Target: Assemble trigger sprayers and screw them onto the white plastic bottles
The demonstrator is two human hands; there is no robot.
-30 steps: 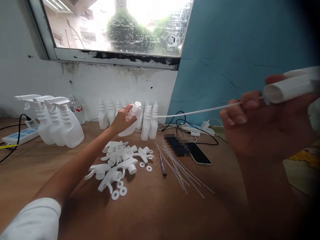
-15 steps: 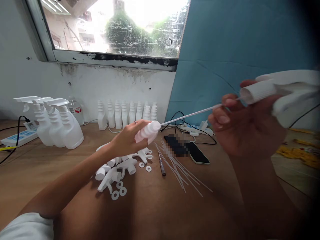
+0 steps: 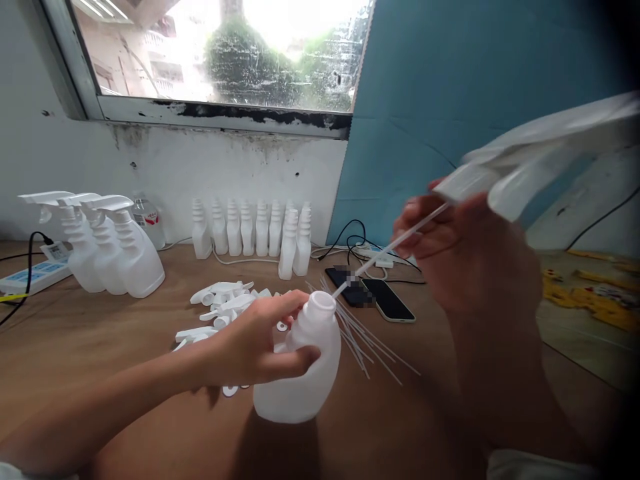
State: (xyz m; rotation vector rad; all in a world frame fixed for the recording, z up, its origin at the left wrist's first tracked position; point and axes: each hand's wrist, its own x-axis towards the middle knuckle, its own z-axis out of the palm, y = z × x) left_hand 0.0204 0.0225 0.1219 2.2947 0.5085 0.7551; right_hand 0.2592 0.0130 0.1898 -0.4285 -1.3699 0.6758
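My left hand (image 3: 273, 333) is wrapped around the neck of a white plastic spray bottle (image 3: 305, 390), which is tilted slightly on or just over the table. Its mouth is uncapped and faces up. Raised at the right, my right hand (image 3: 450, 247) grips a white trigger spray head (image 3: 520, 163). A thin white dip tube (image 3: 395, 243) runs from this spray head down to the left. The tube's lower end appears beside the bottle mouth; whether it touches the rim I cannot tell. Loose trigger spray heads (image 3: 225, 300) lie behind my left forearm.
Several loose tubes (image 3: 370, 340) and two phones (image 3: 390, 300) lie right of the bottle. Several uncapped bottles (image 3: 245, 230) line the wall. Assembled spray bottles (image 3: 140, 257) stand at left, near a power strip (image 3: 35, 277). White washers (image 3: 230, 391) lie near my left forearm. Cables run behind.
My left hand has brought the bottle down and nearer, into a more upright position. My right hand has moved left, tilting the spray head so its tube slants more steeply downward.
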